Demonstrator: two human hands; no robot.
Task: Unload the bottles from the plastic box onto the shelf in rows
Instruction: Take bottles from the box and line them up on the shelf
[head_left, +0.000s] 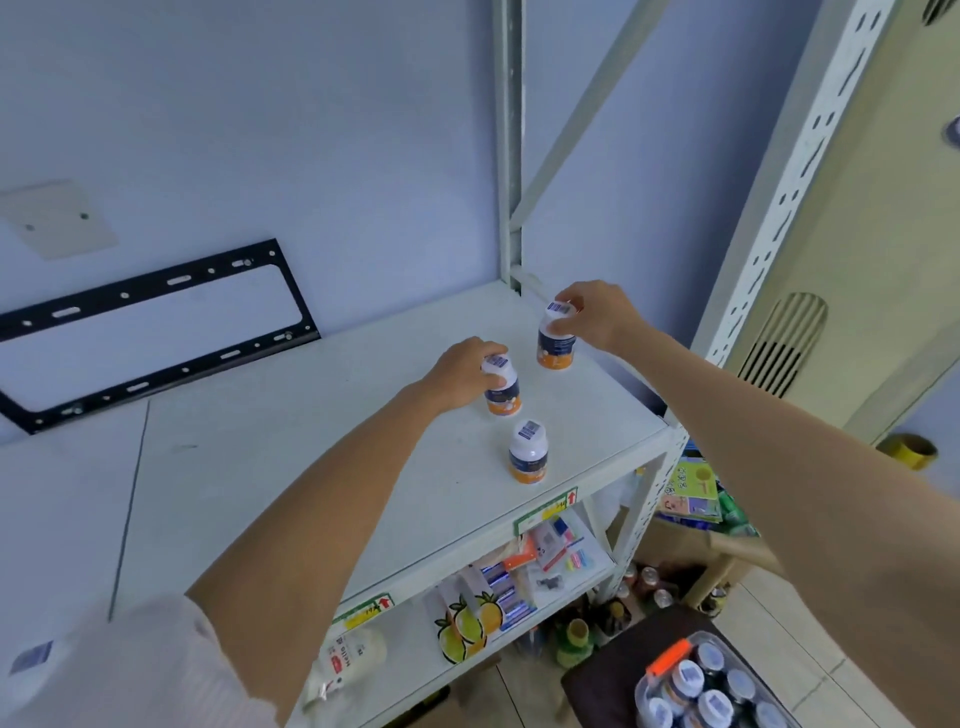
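Head view: white shelf, top board. Left hand closed over the cap of the middle bottle; right hand closed on the cap of the far bottle, near the rear upright. Both bottles appear upright, at or just above the board; contact not certain. A third bottle stands free, nearer the front edge. Plastic box, lower right, well below the shelf, holds more bottles.

Step judged: placing a pair, row forming front to back. Next: let go of both caps, reach down to the box.
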